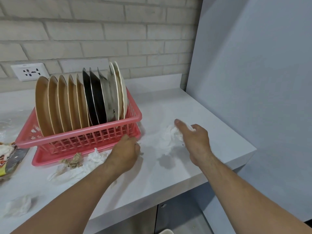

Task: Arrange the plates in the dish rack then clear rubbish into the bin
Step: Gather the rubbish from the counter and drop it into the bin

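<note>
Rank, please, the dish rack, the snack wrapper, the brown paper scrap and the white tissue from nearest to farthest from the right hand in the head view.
1. The white tissue, gripped by the right hand.
2. The dish rack, just to the hand's left.
3. The brown paper scrap, in front of the rack.
4. The snack wrapper, at the far left edge.

No words or numbers can be read. The wrapper at the left edge of the worktop has red and yellow print, but it is cut off and too blurry. The socket bears no clear marks.
</note>
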Demonstrator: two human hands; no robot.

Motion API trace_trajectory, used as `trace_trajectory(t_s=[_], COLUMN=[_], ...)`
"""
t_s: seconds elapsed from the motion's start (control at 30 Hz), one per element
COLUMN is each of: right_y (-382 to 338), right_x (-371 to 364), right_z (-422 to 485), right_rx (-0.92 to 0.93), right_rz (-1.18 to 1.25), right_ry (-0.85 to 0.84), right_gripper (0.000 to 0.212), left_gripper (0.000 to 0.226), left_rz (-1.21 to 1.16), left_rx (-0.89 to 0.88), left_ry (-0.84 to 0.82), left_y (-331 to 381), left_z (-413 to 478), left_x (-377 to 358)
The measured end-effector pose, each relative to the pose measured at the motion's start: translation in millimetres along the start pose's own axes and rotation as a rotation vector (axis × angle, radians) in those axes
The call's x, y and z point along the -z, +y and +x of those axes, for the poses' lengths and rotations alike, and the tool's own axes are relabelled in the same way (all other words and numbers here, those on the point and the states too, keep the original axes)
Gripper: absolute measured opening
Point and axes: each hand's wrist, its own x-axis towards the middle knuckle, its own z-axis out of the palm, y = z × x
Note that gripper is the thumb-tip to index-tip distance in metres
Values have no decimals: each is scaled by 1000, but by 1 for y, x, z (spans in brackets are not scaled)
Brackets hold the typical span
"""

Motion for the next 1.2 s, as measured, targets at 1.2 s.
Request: trace_trajectory(t_s=[1.2], right_y=[32], right_x=[-122], right_z=[-105], right_rx=[250], right_rz=[-748], right_ry=[-473], right_gripper=[42], left_gripper=[20], left_rz=[-127], left_rx=[84], left_ry=[57], left_y=[-105], left_z=[-46], left_x=[95])
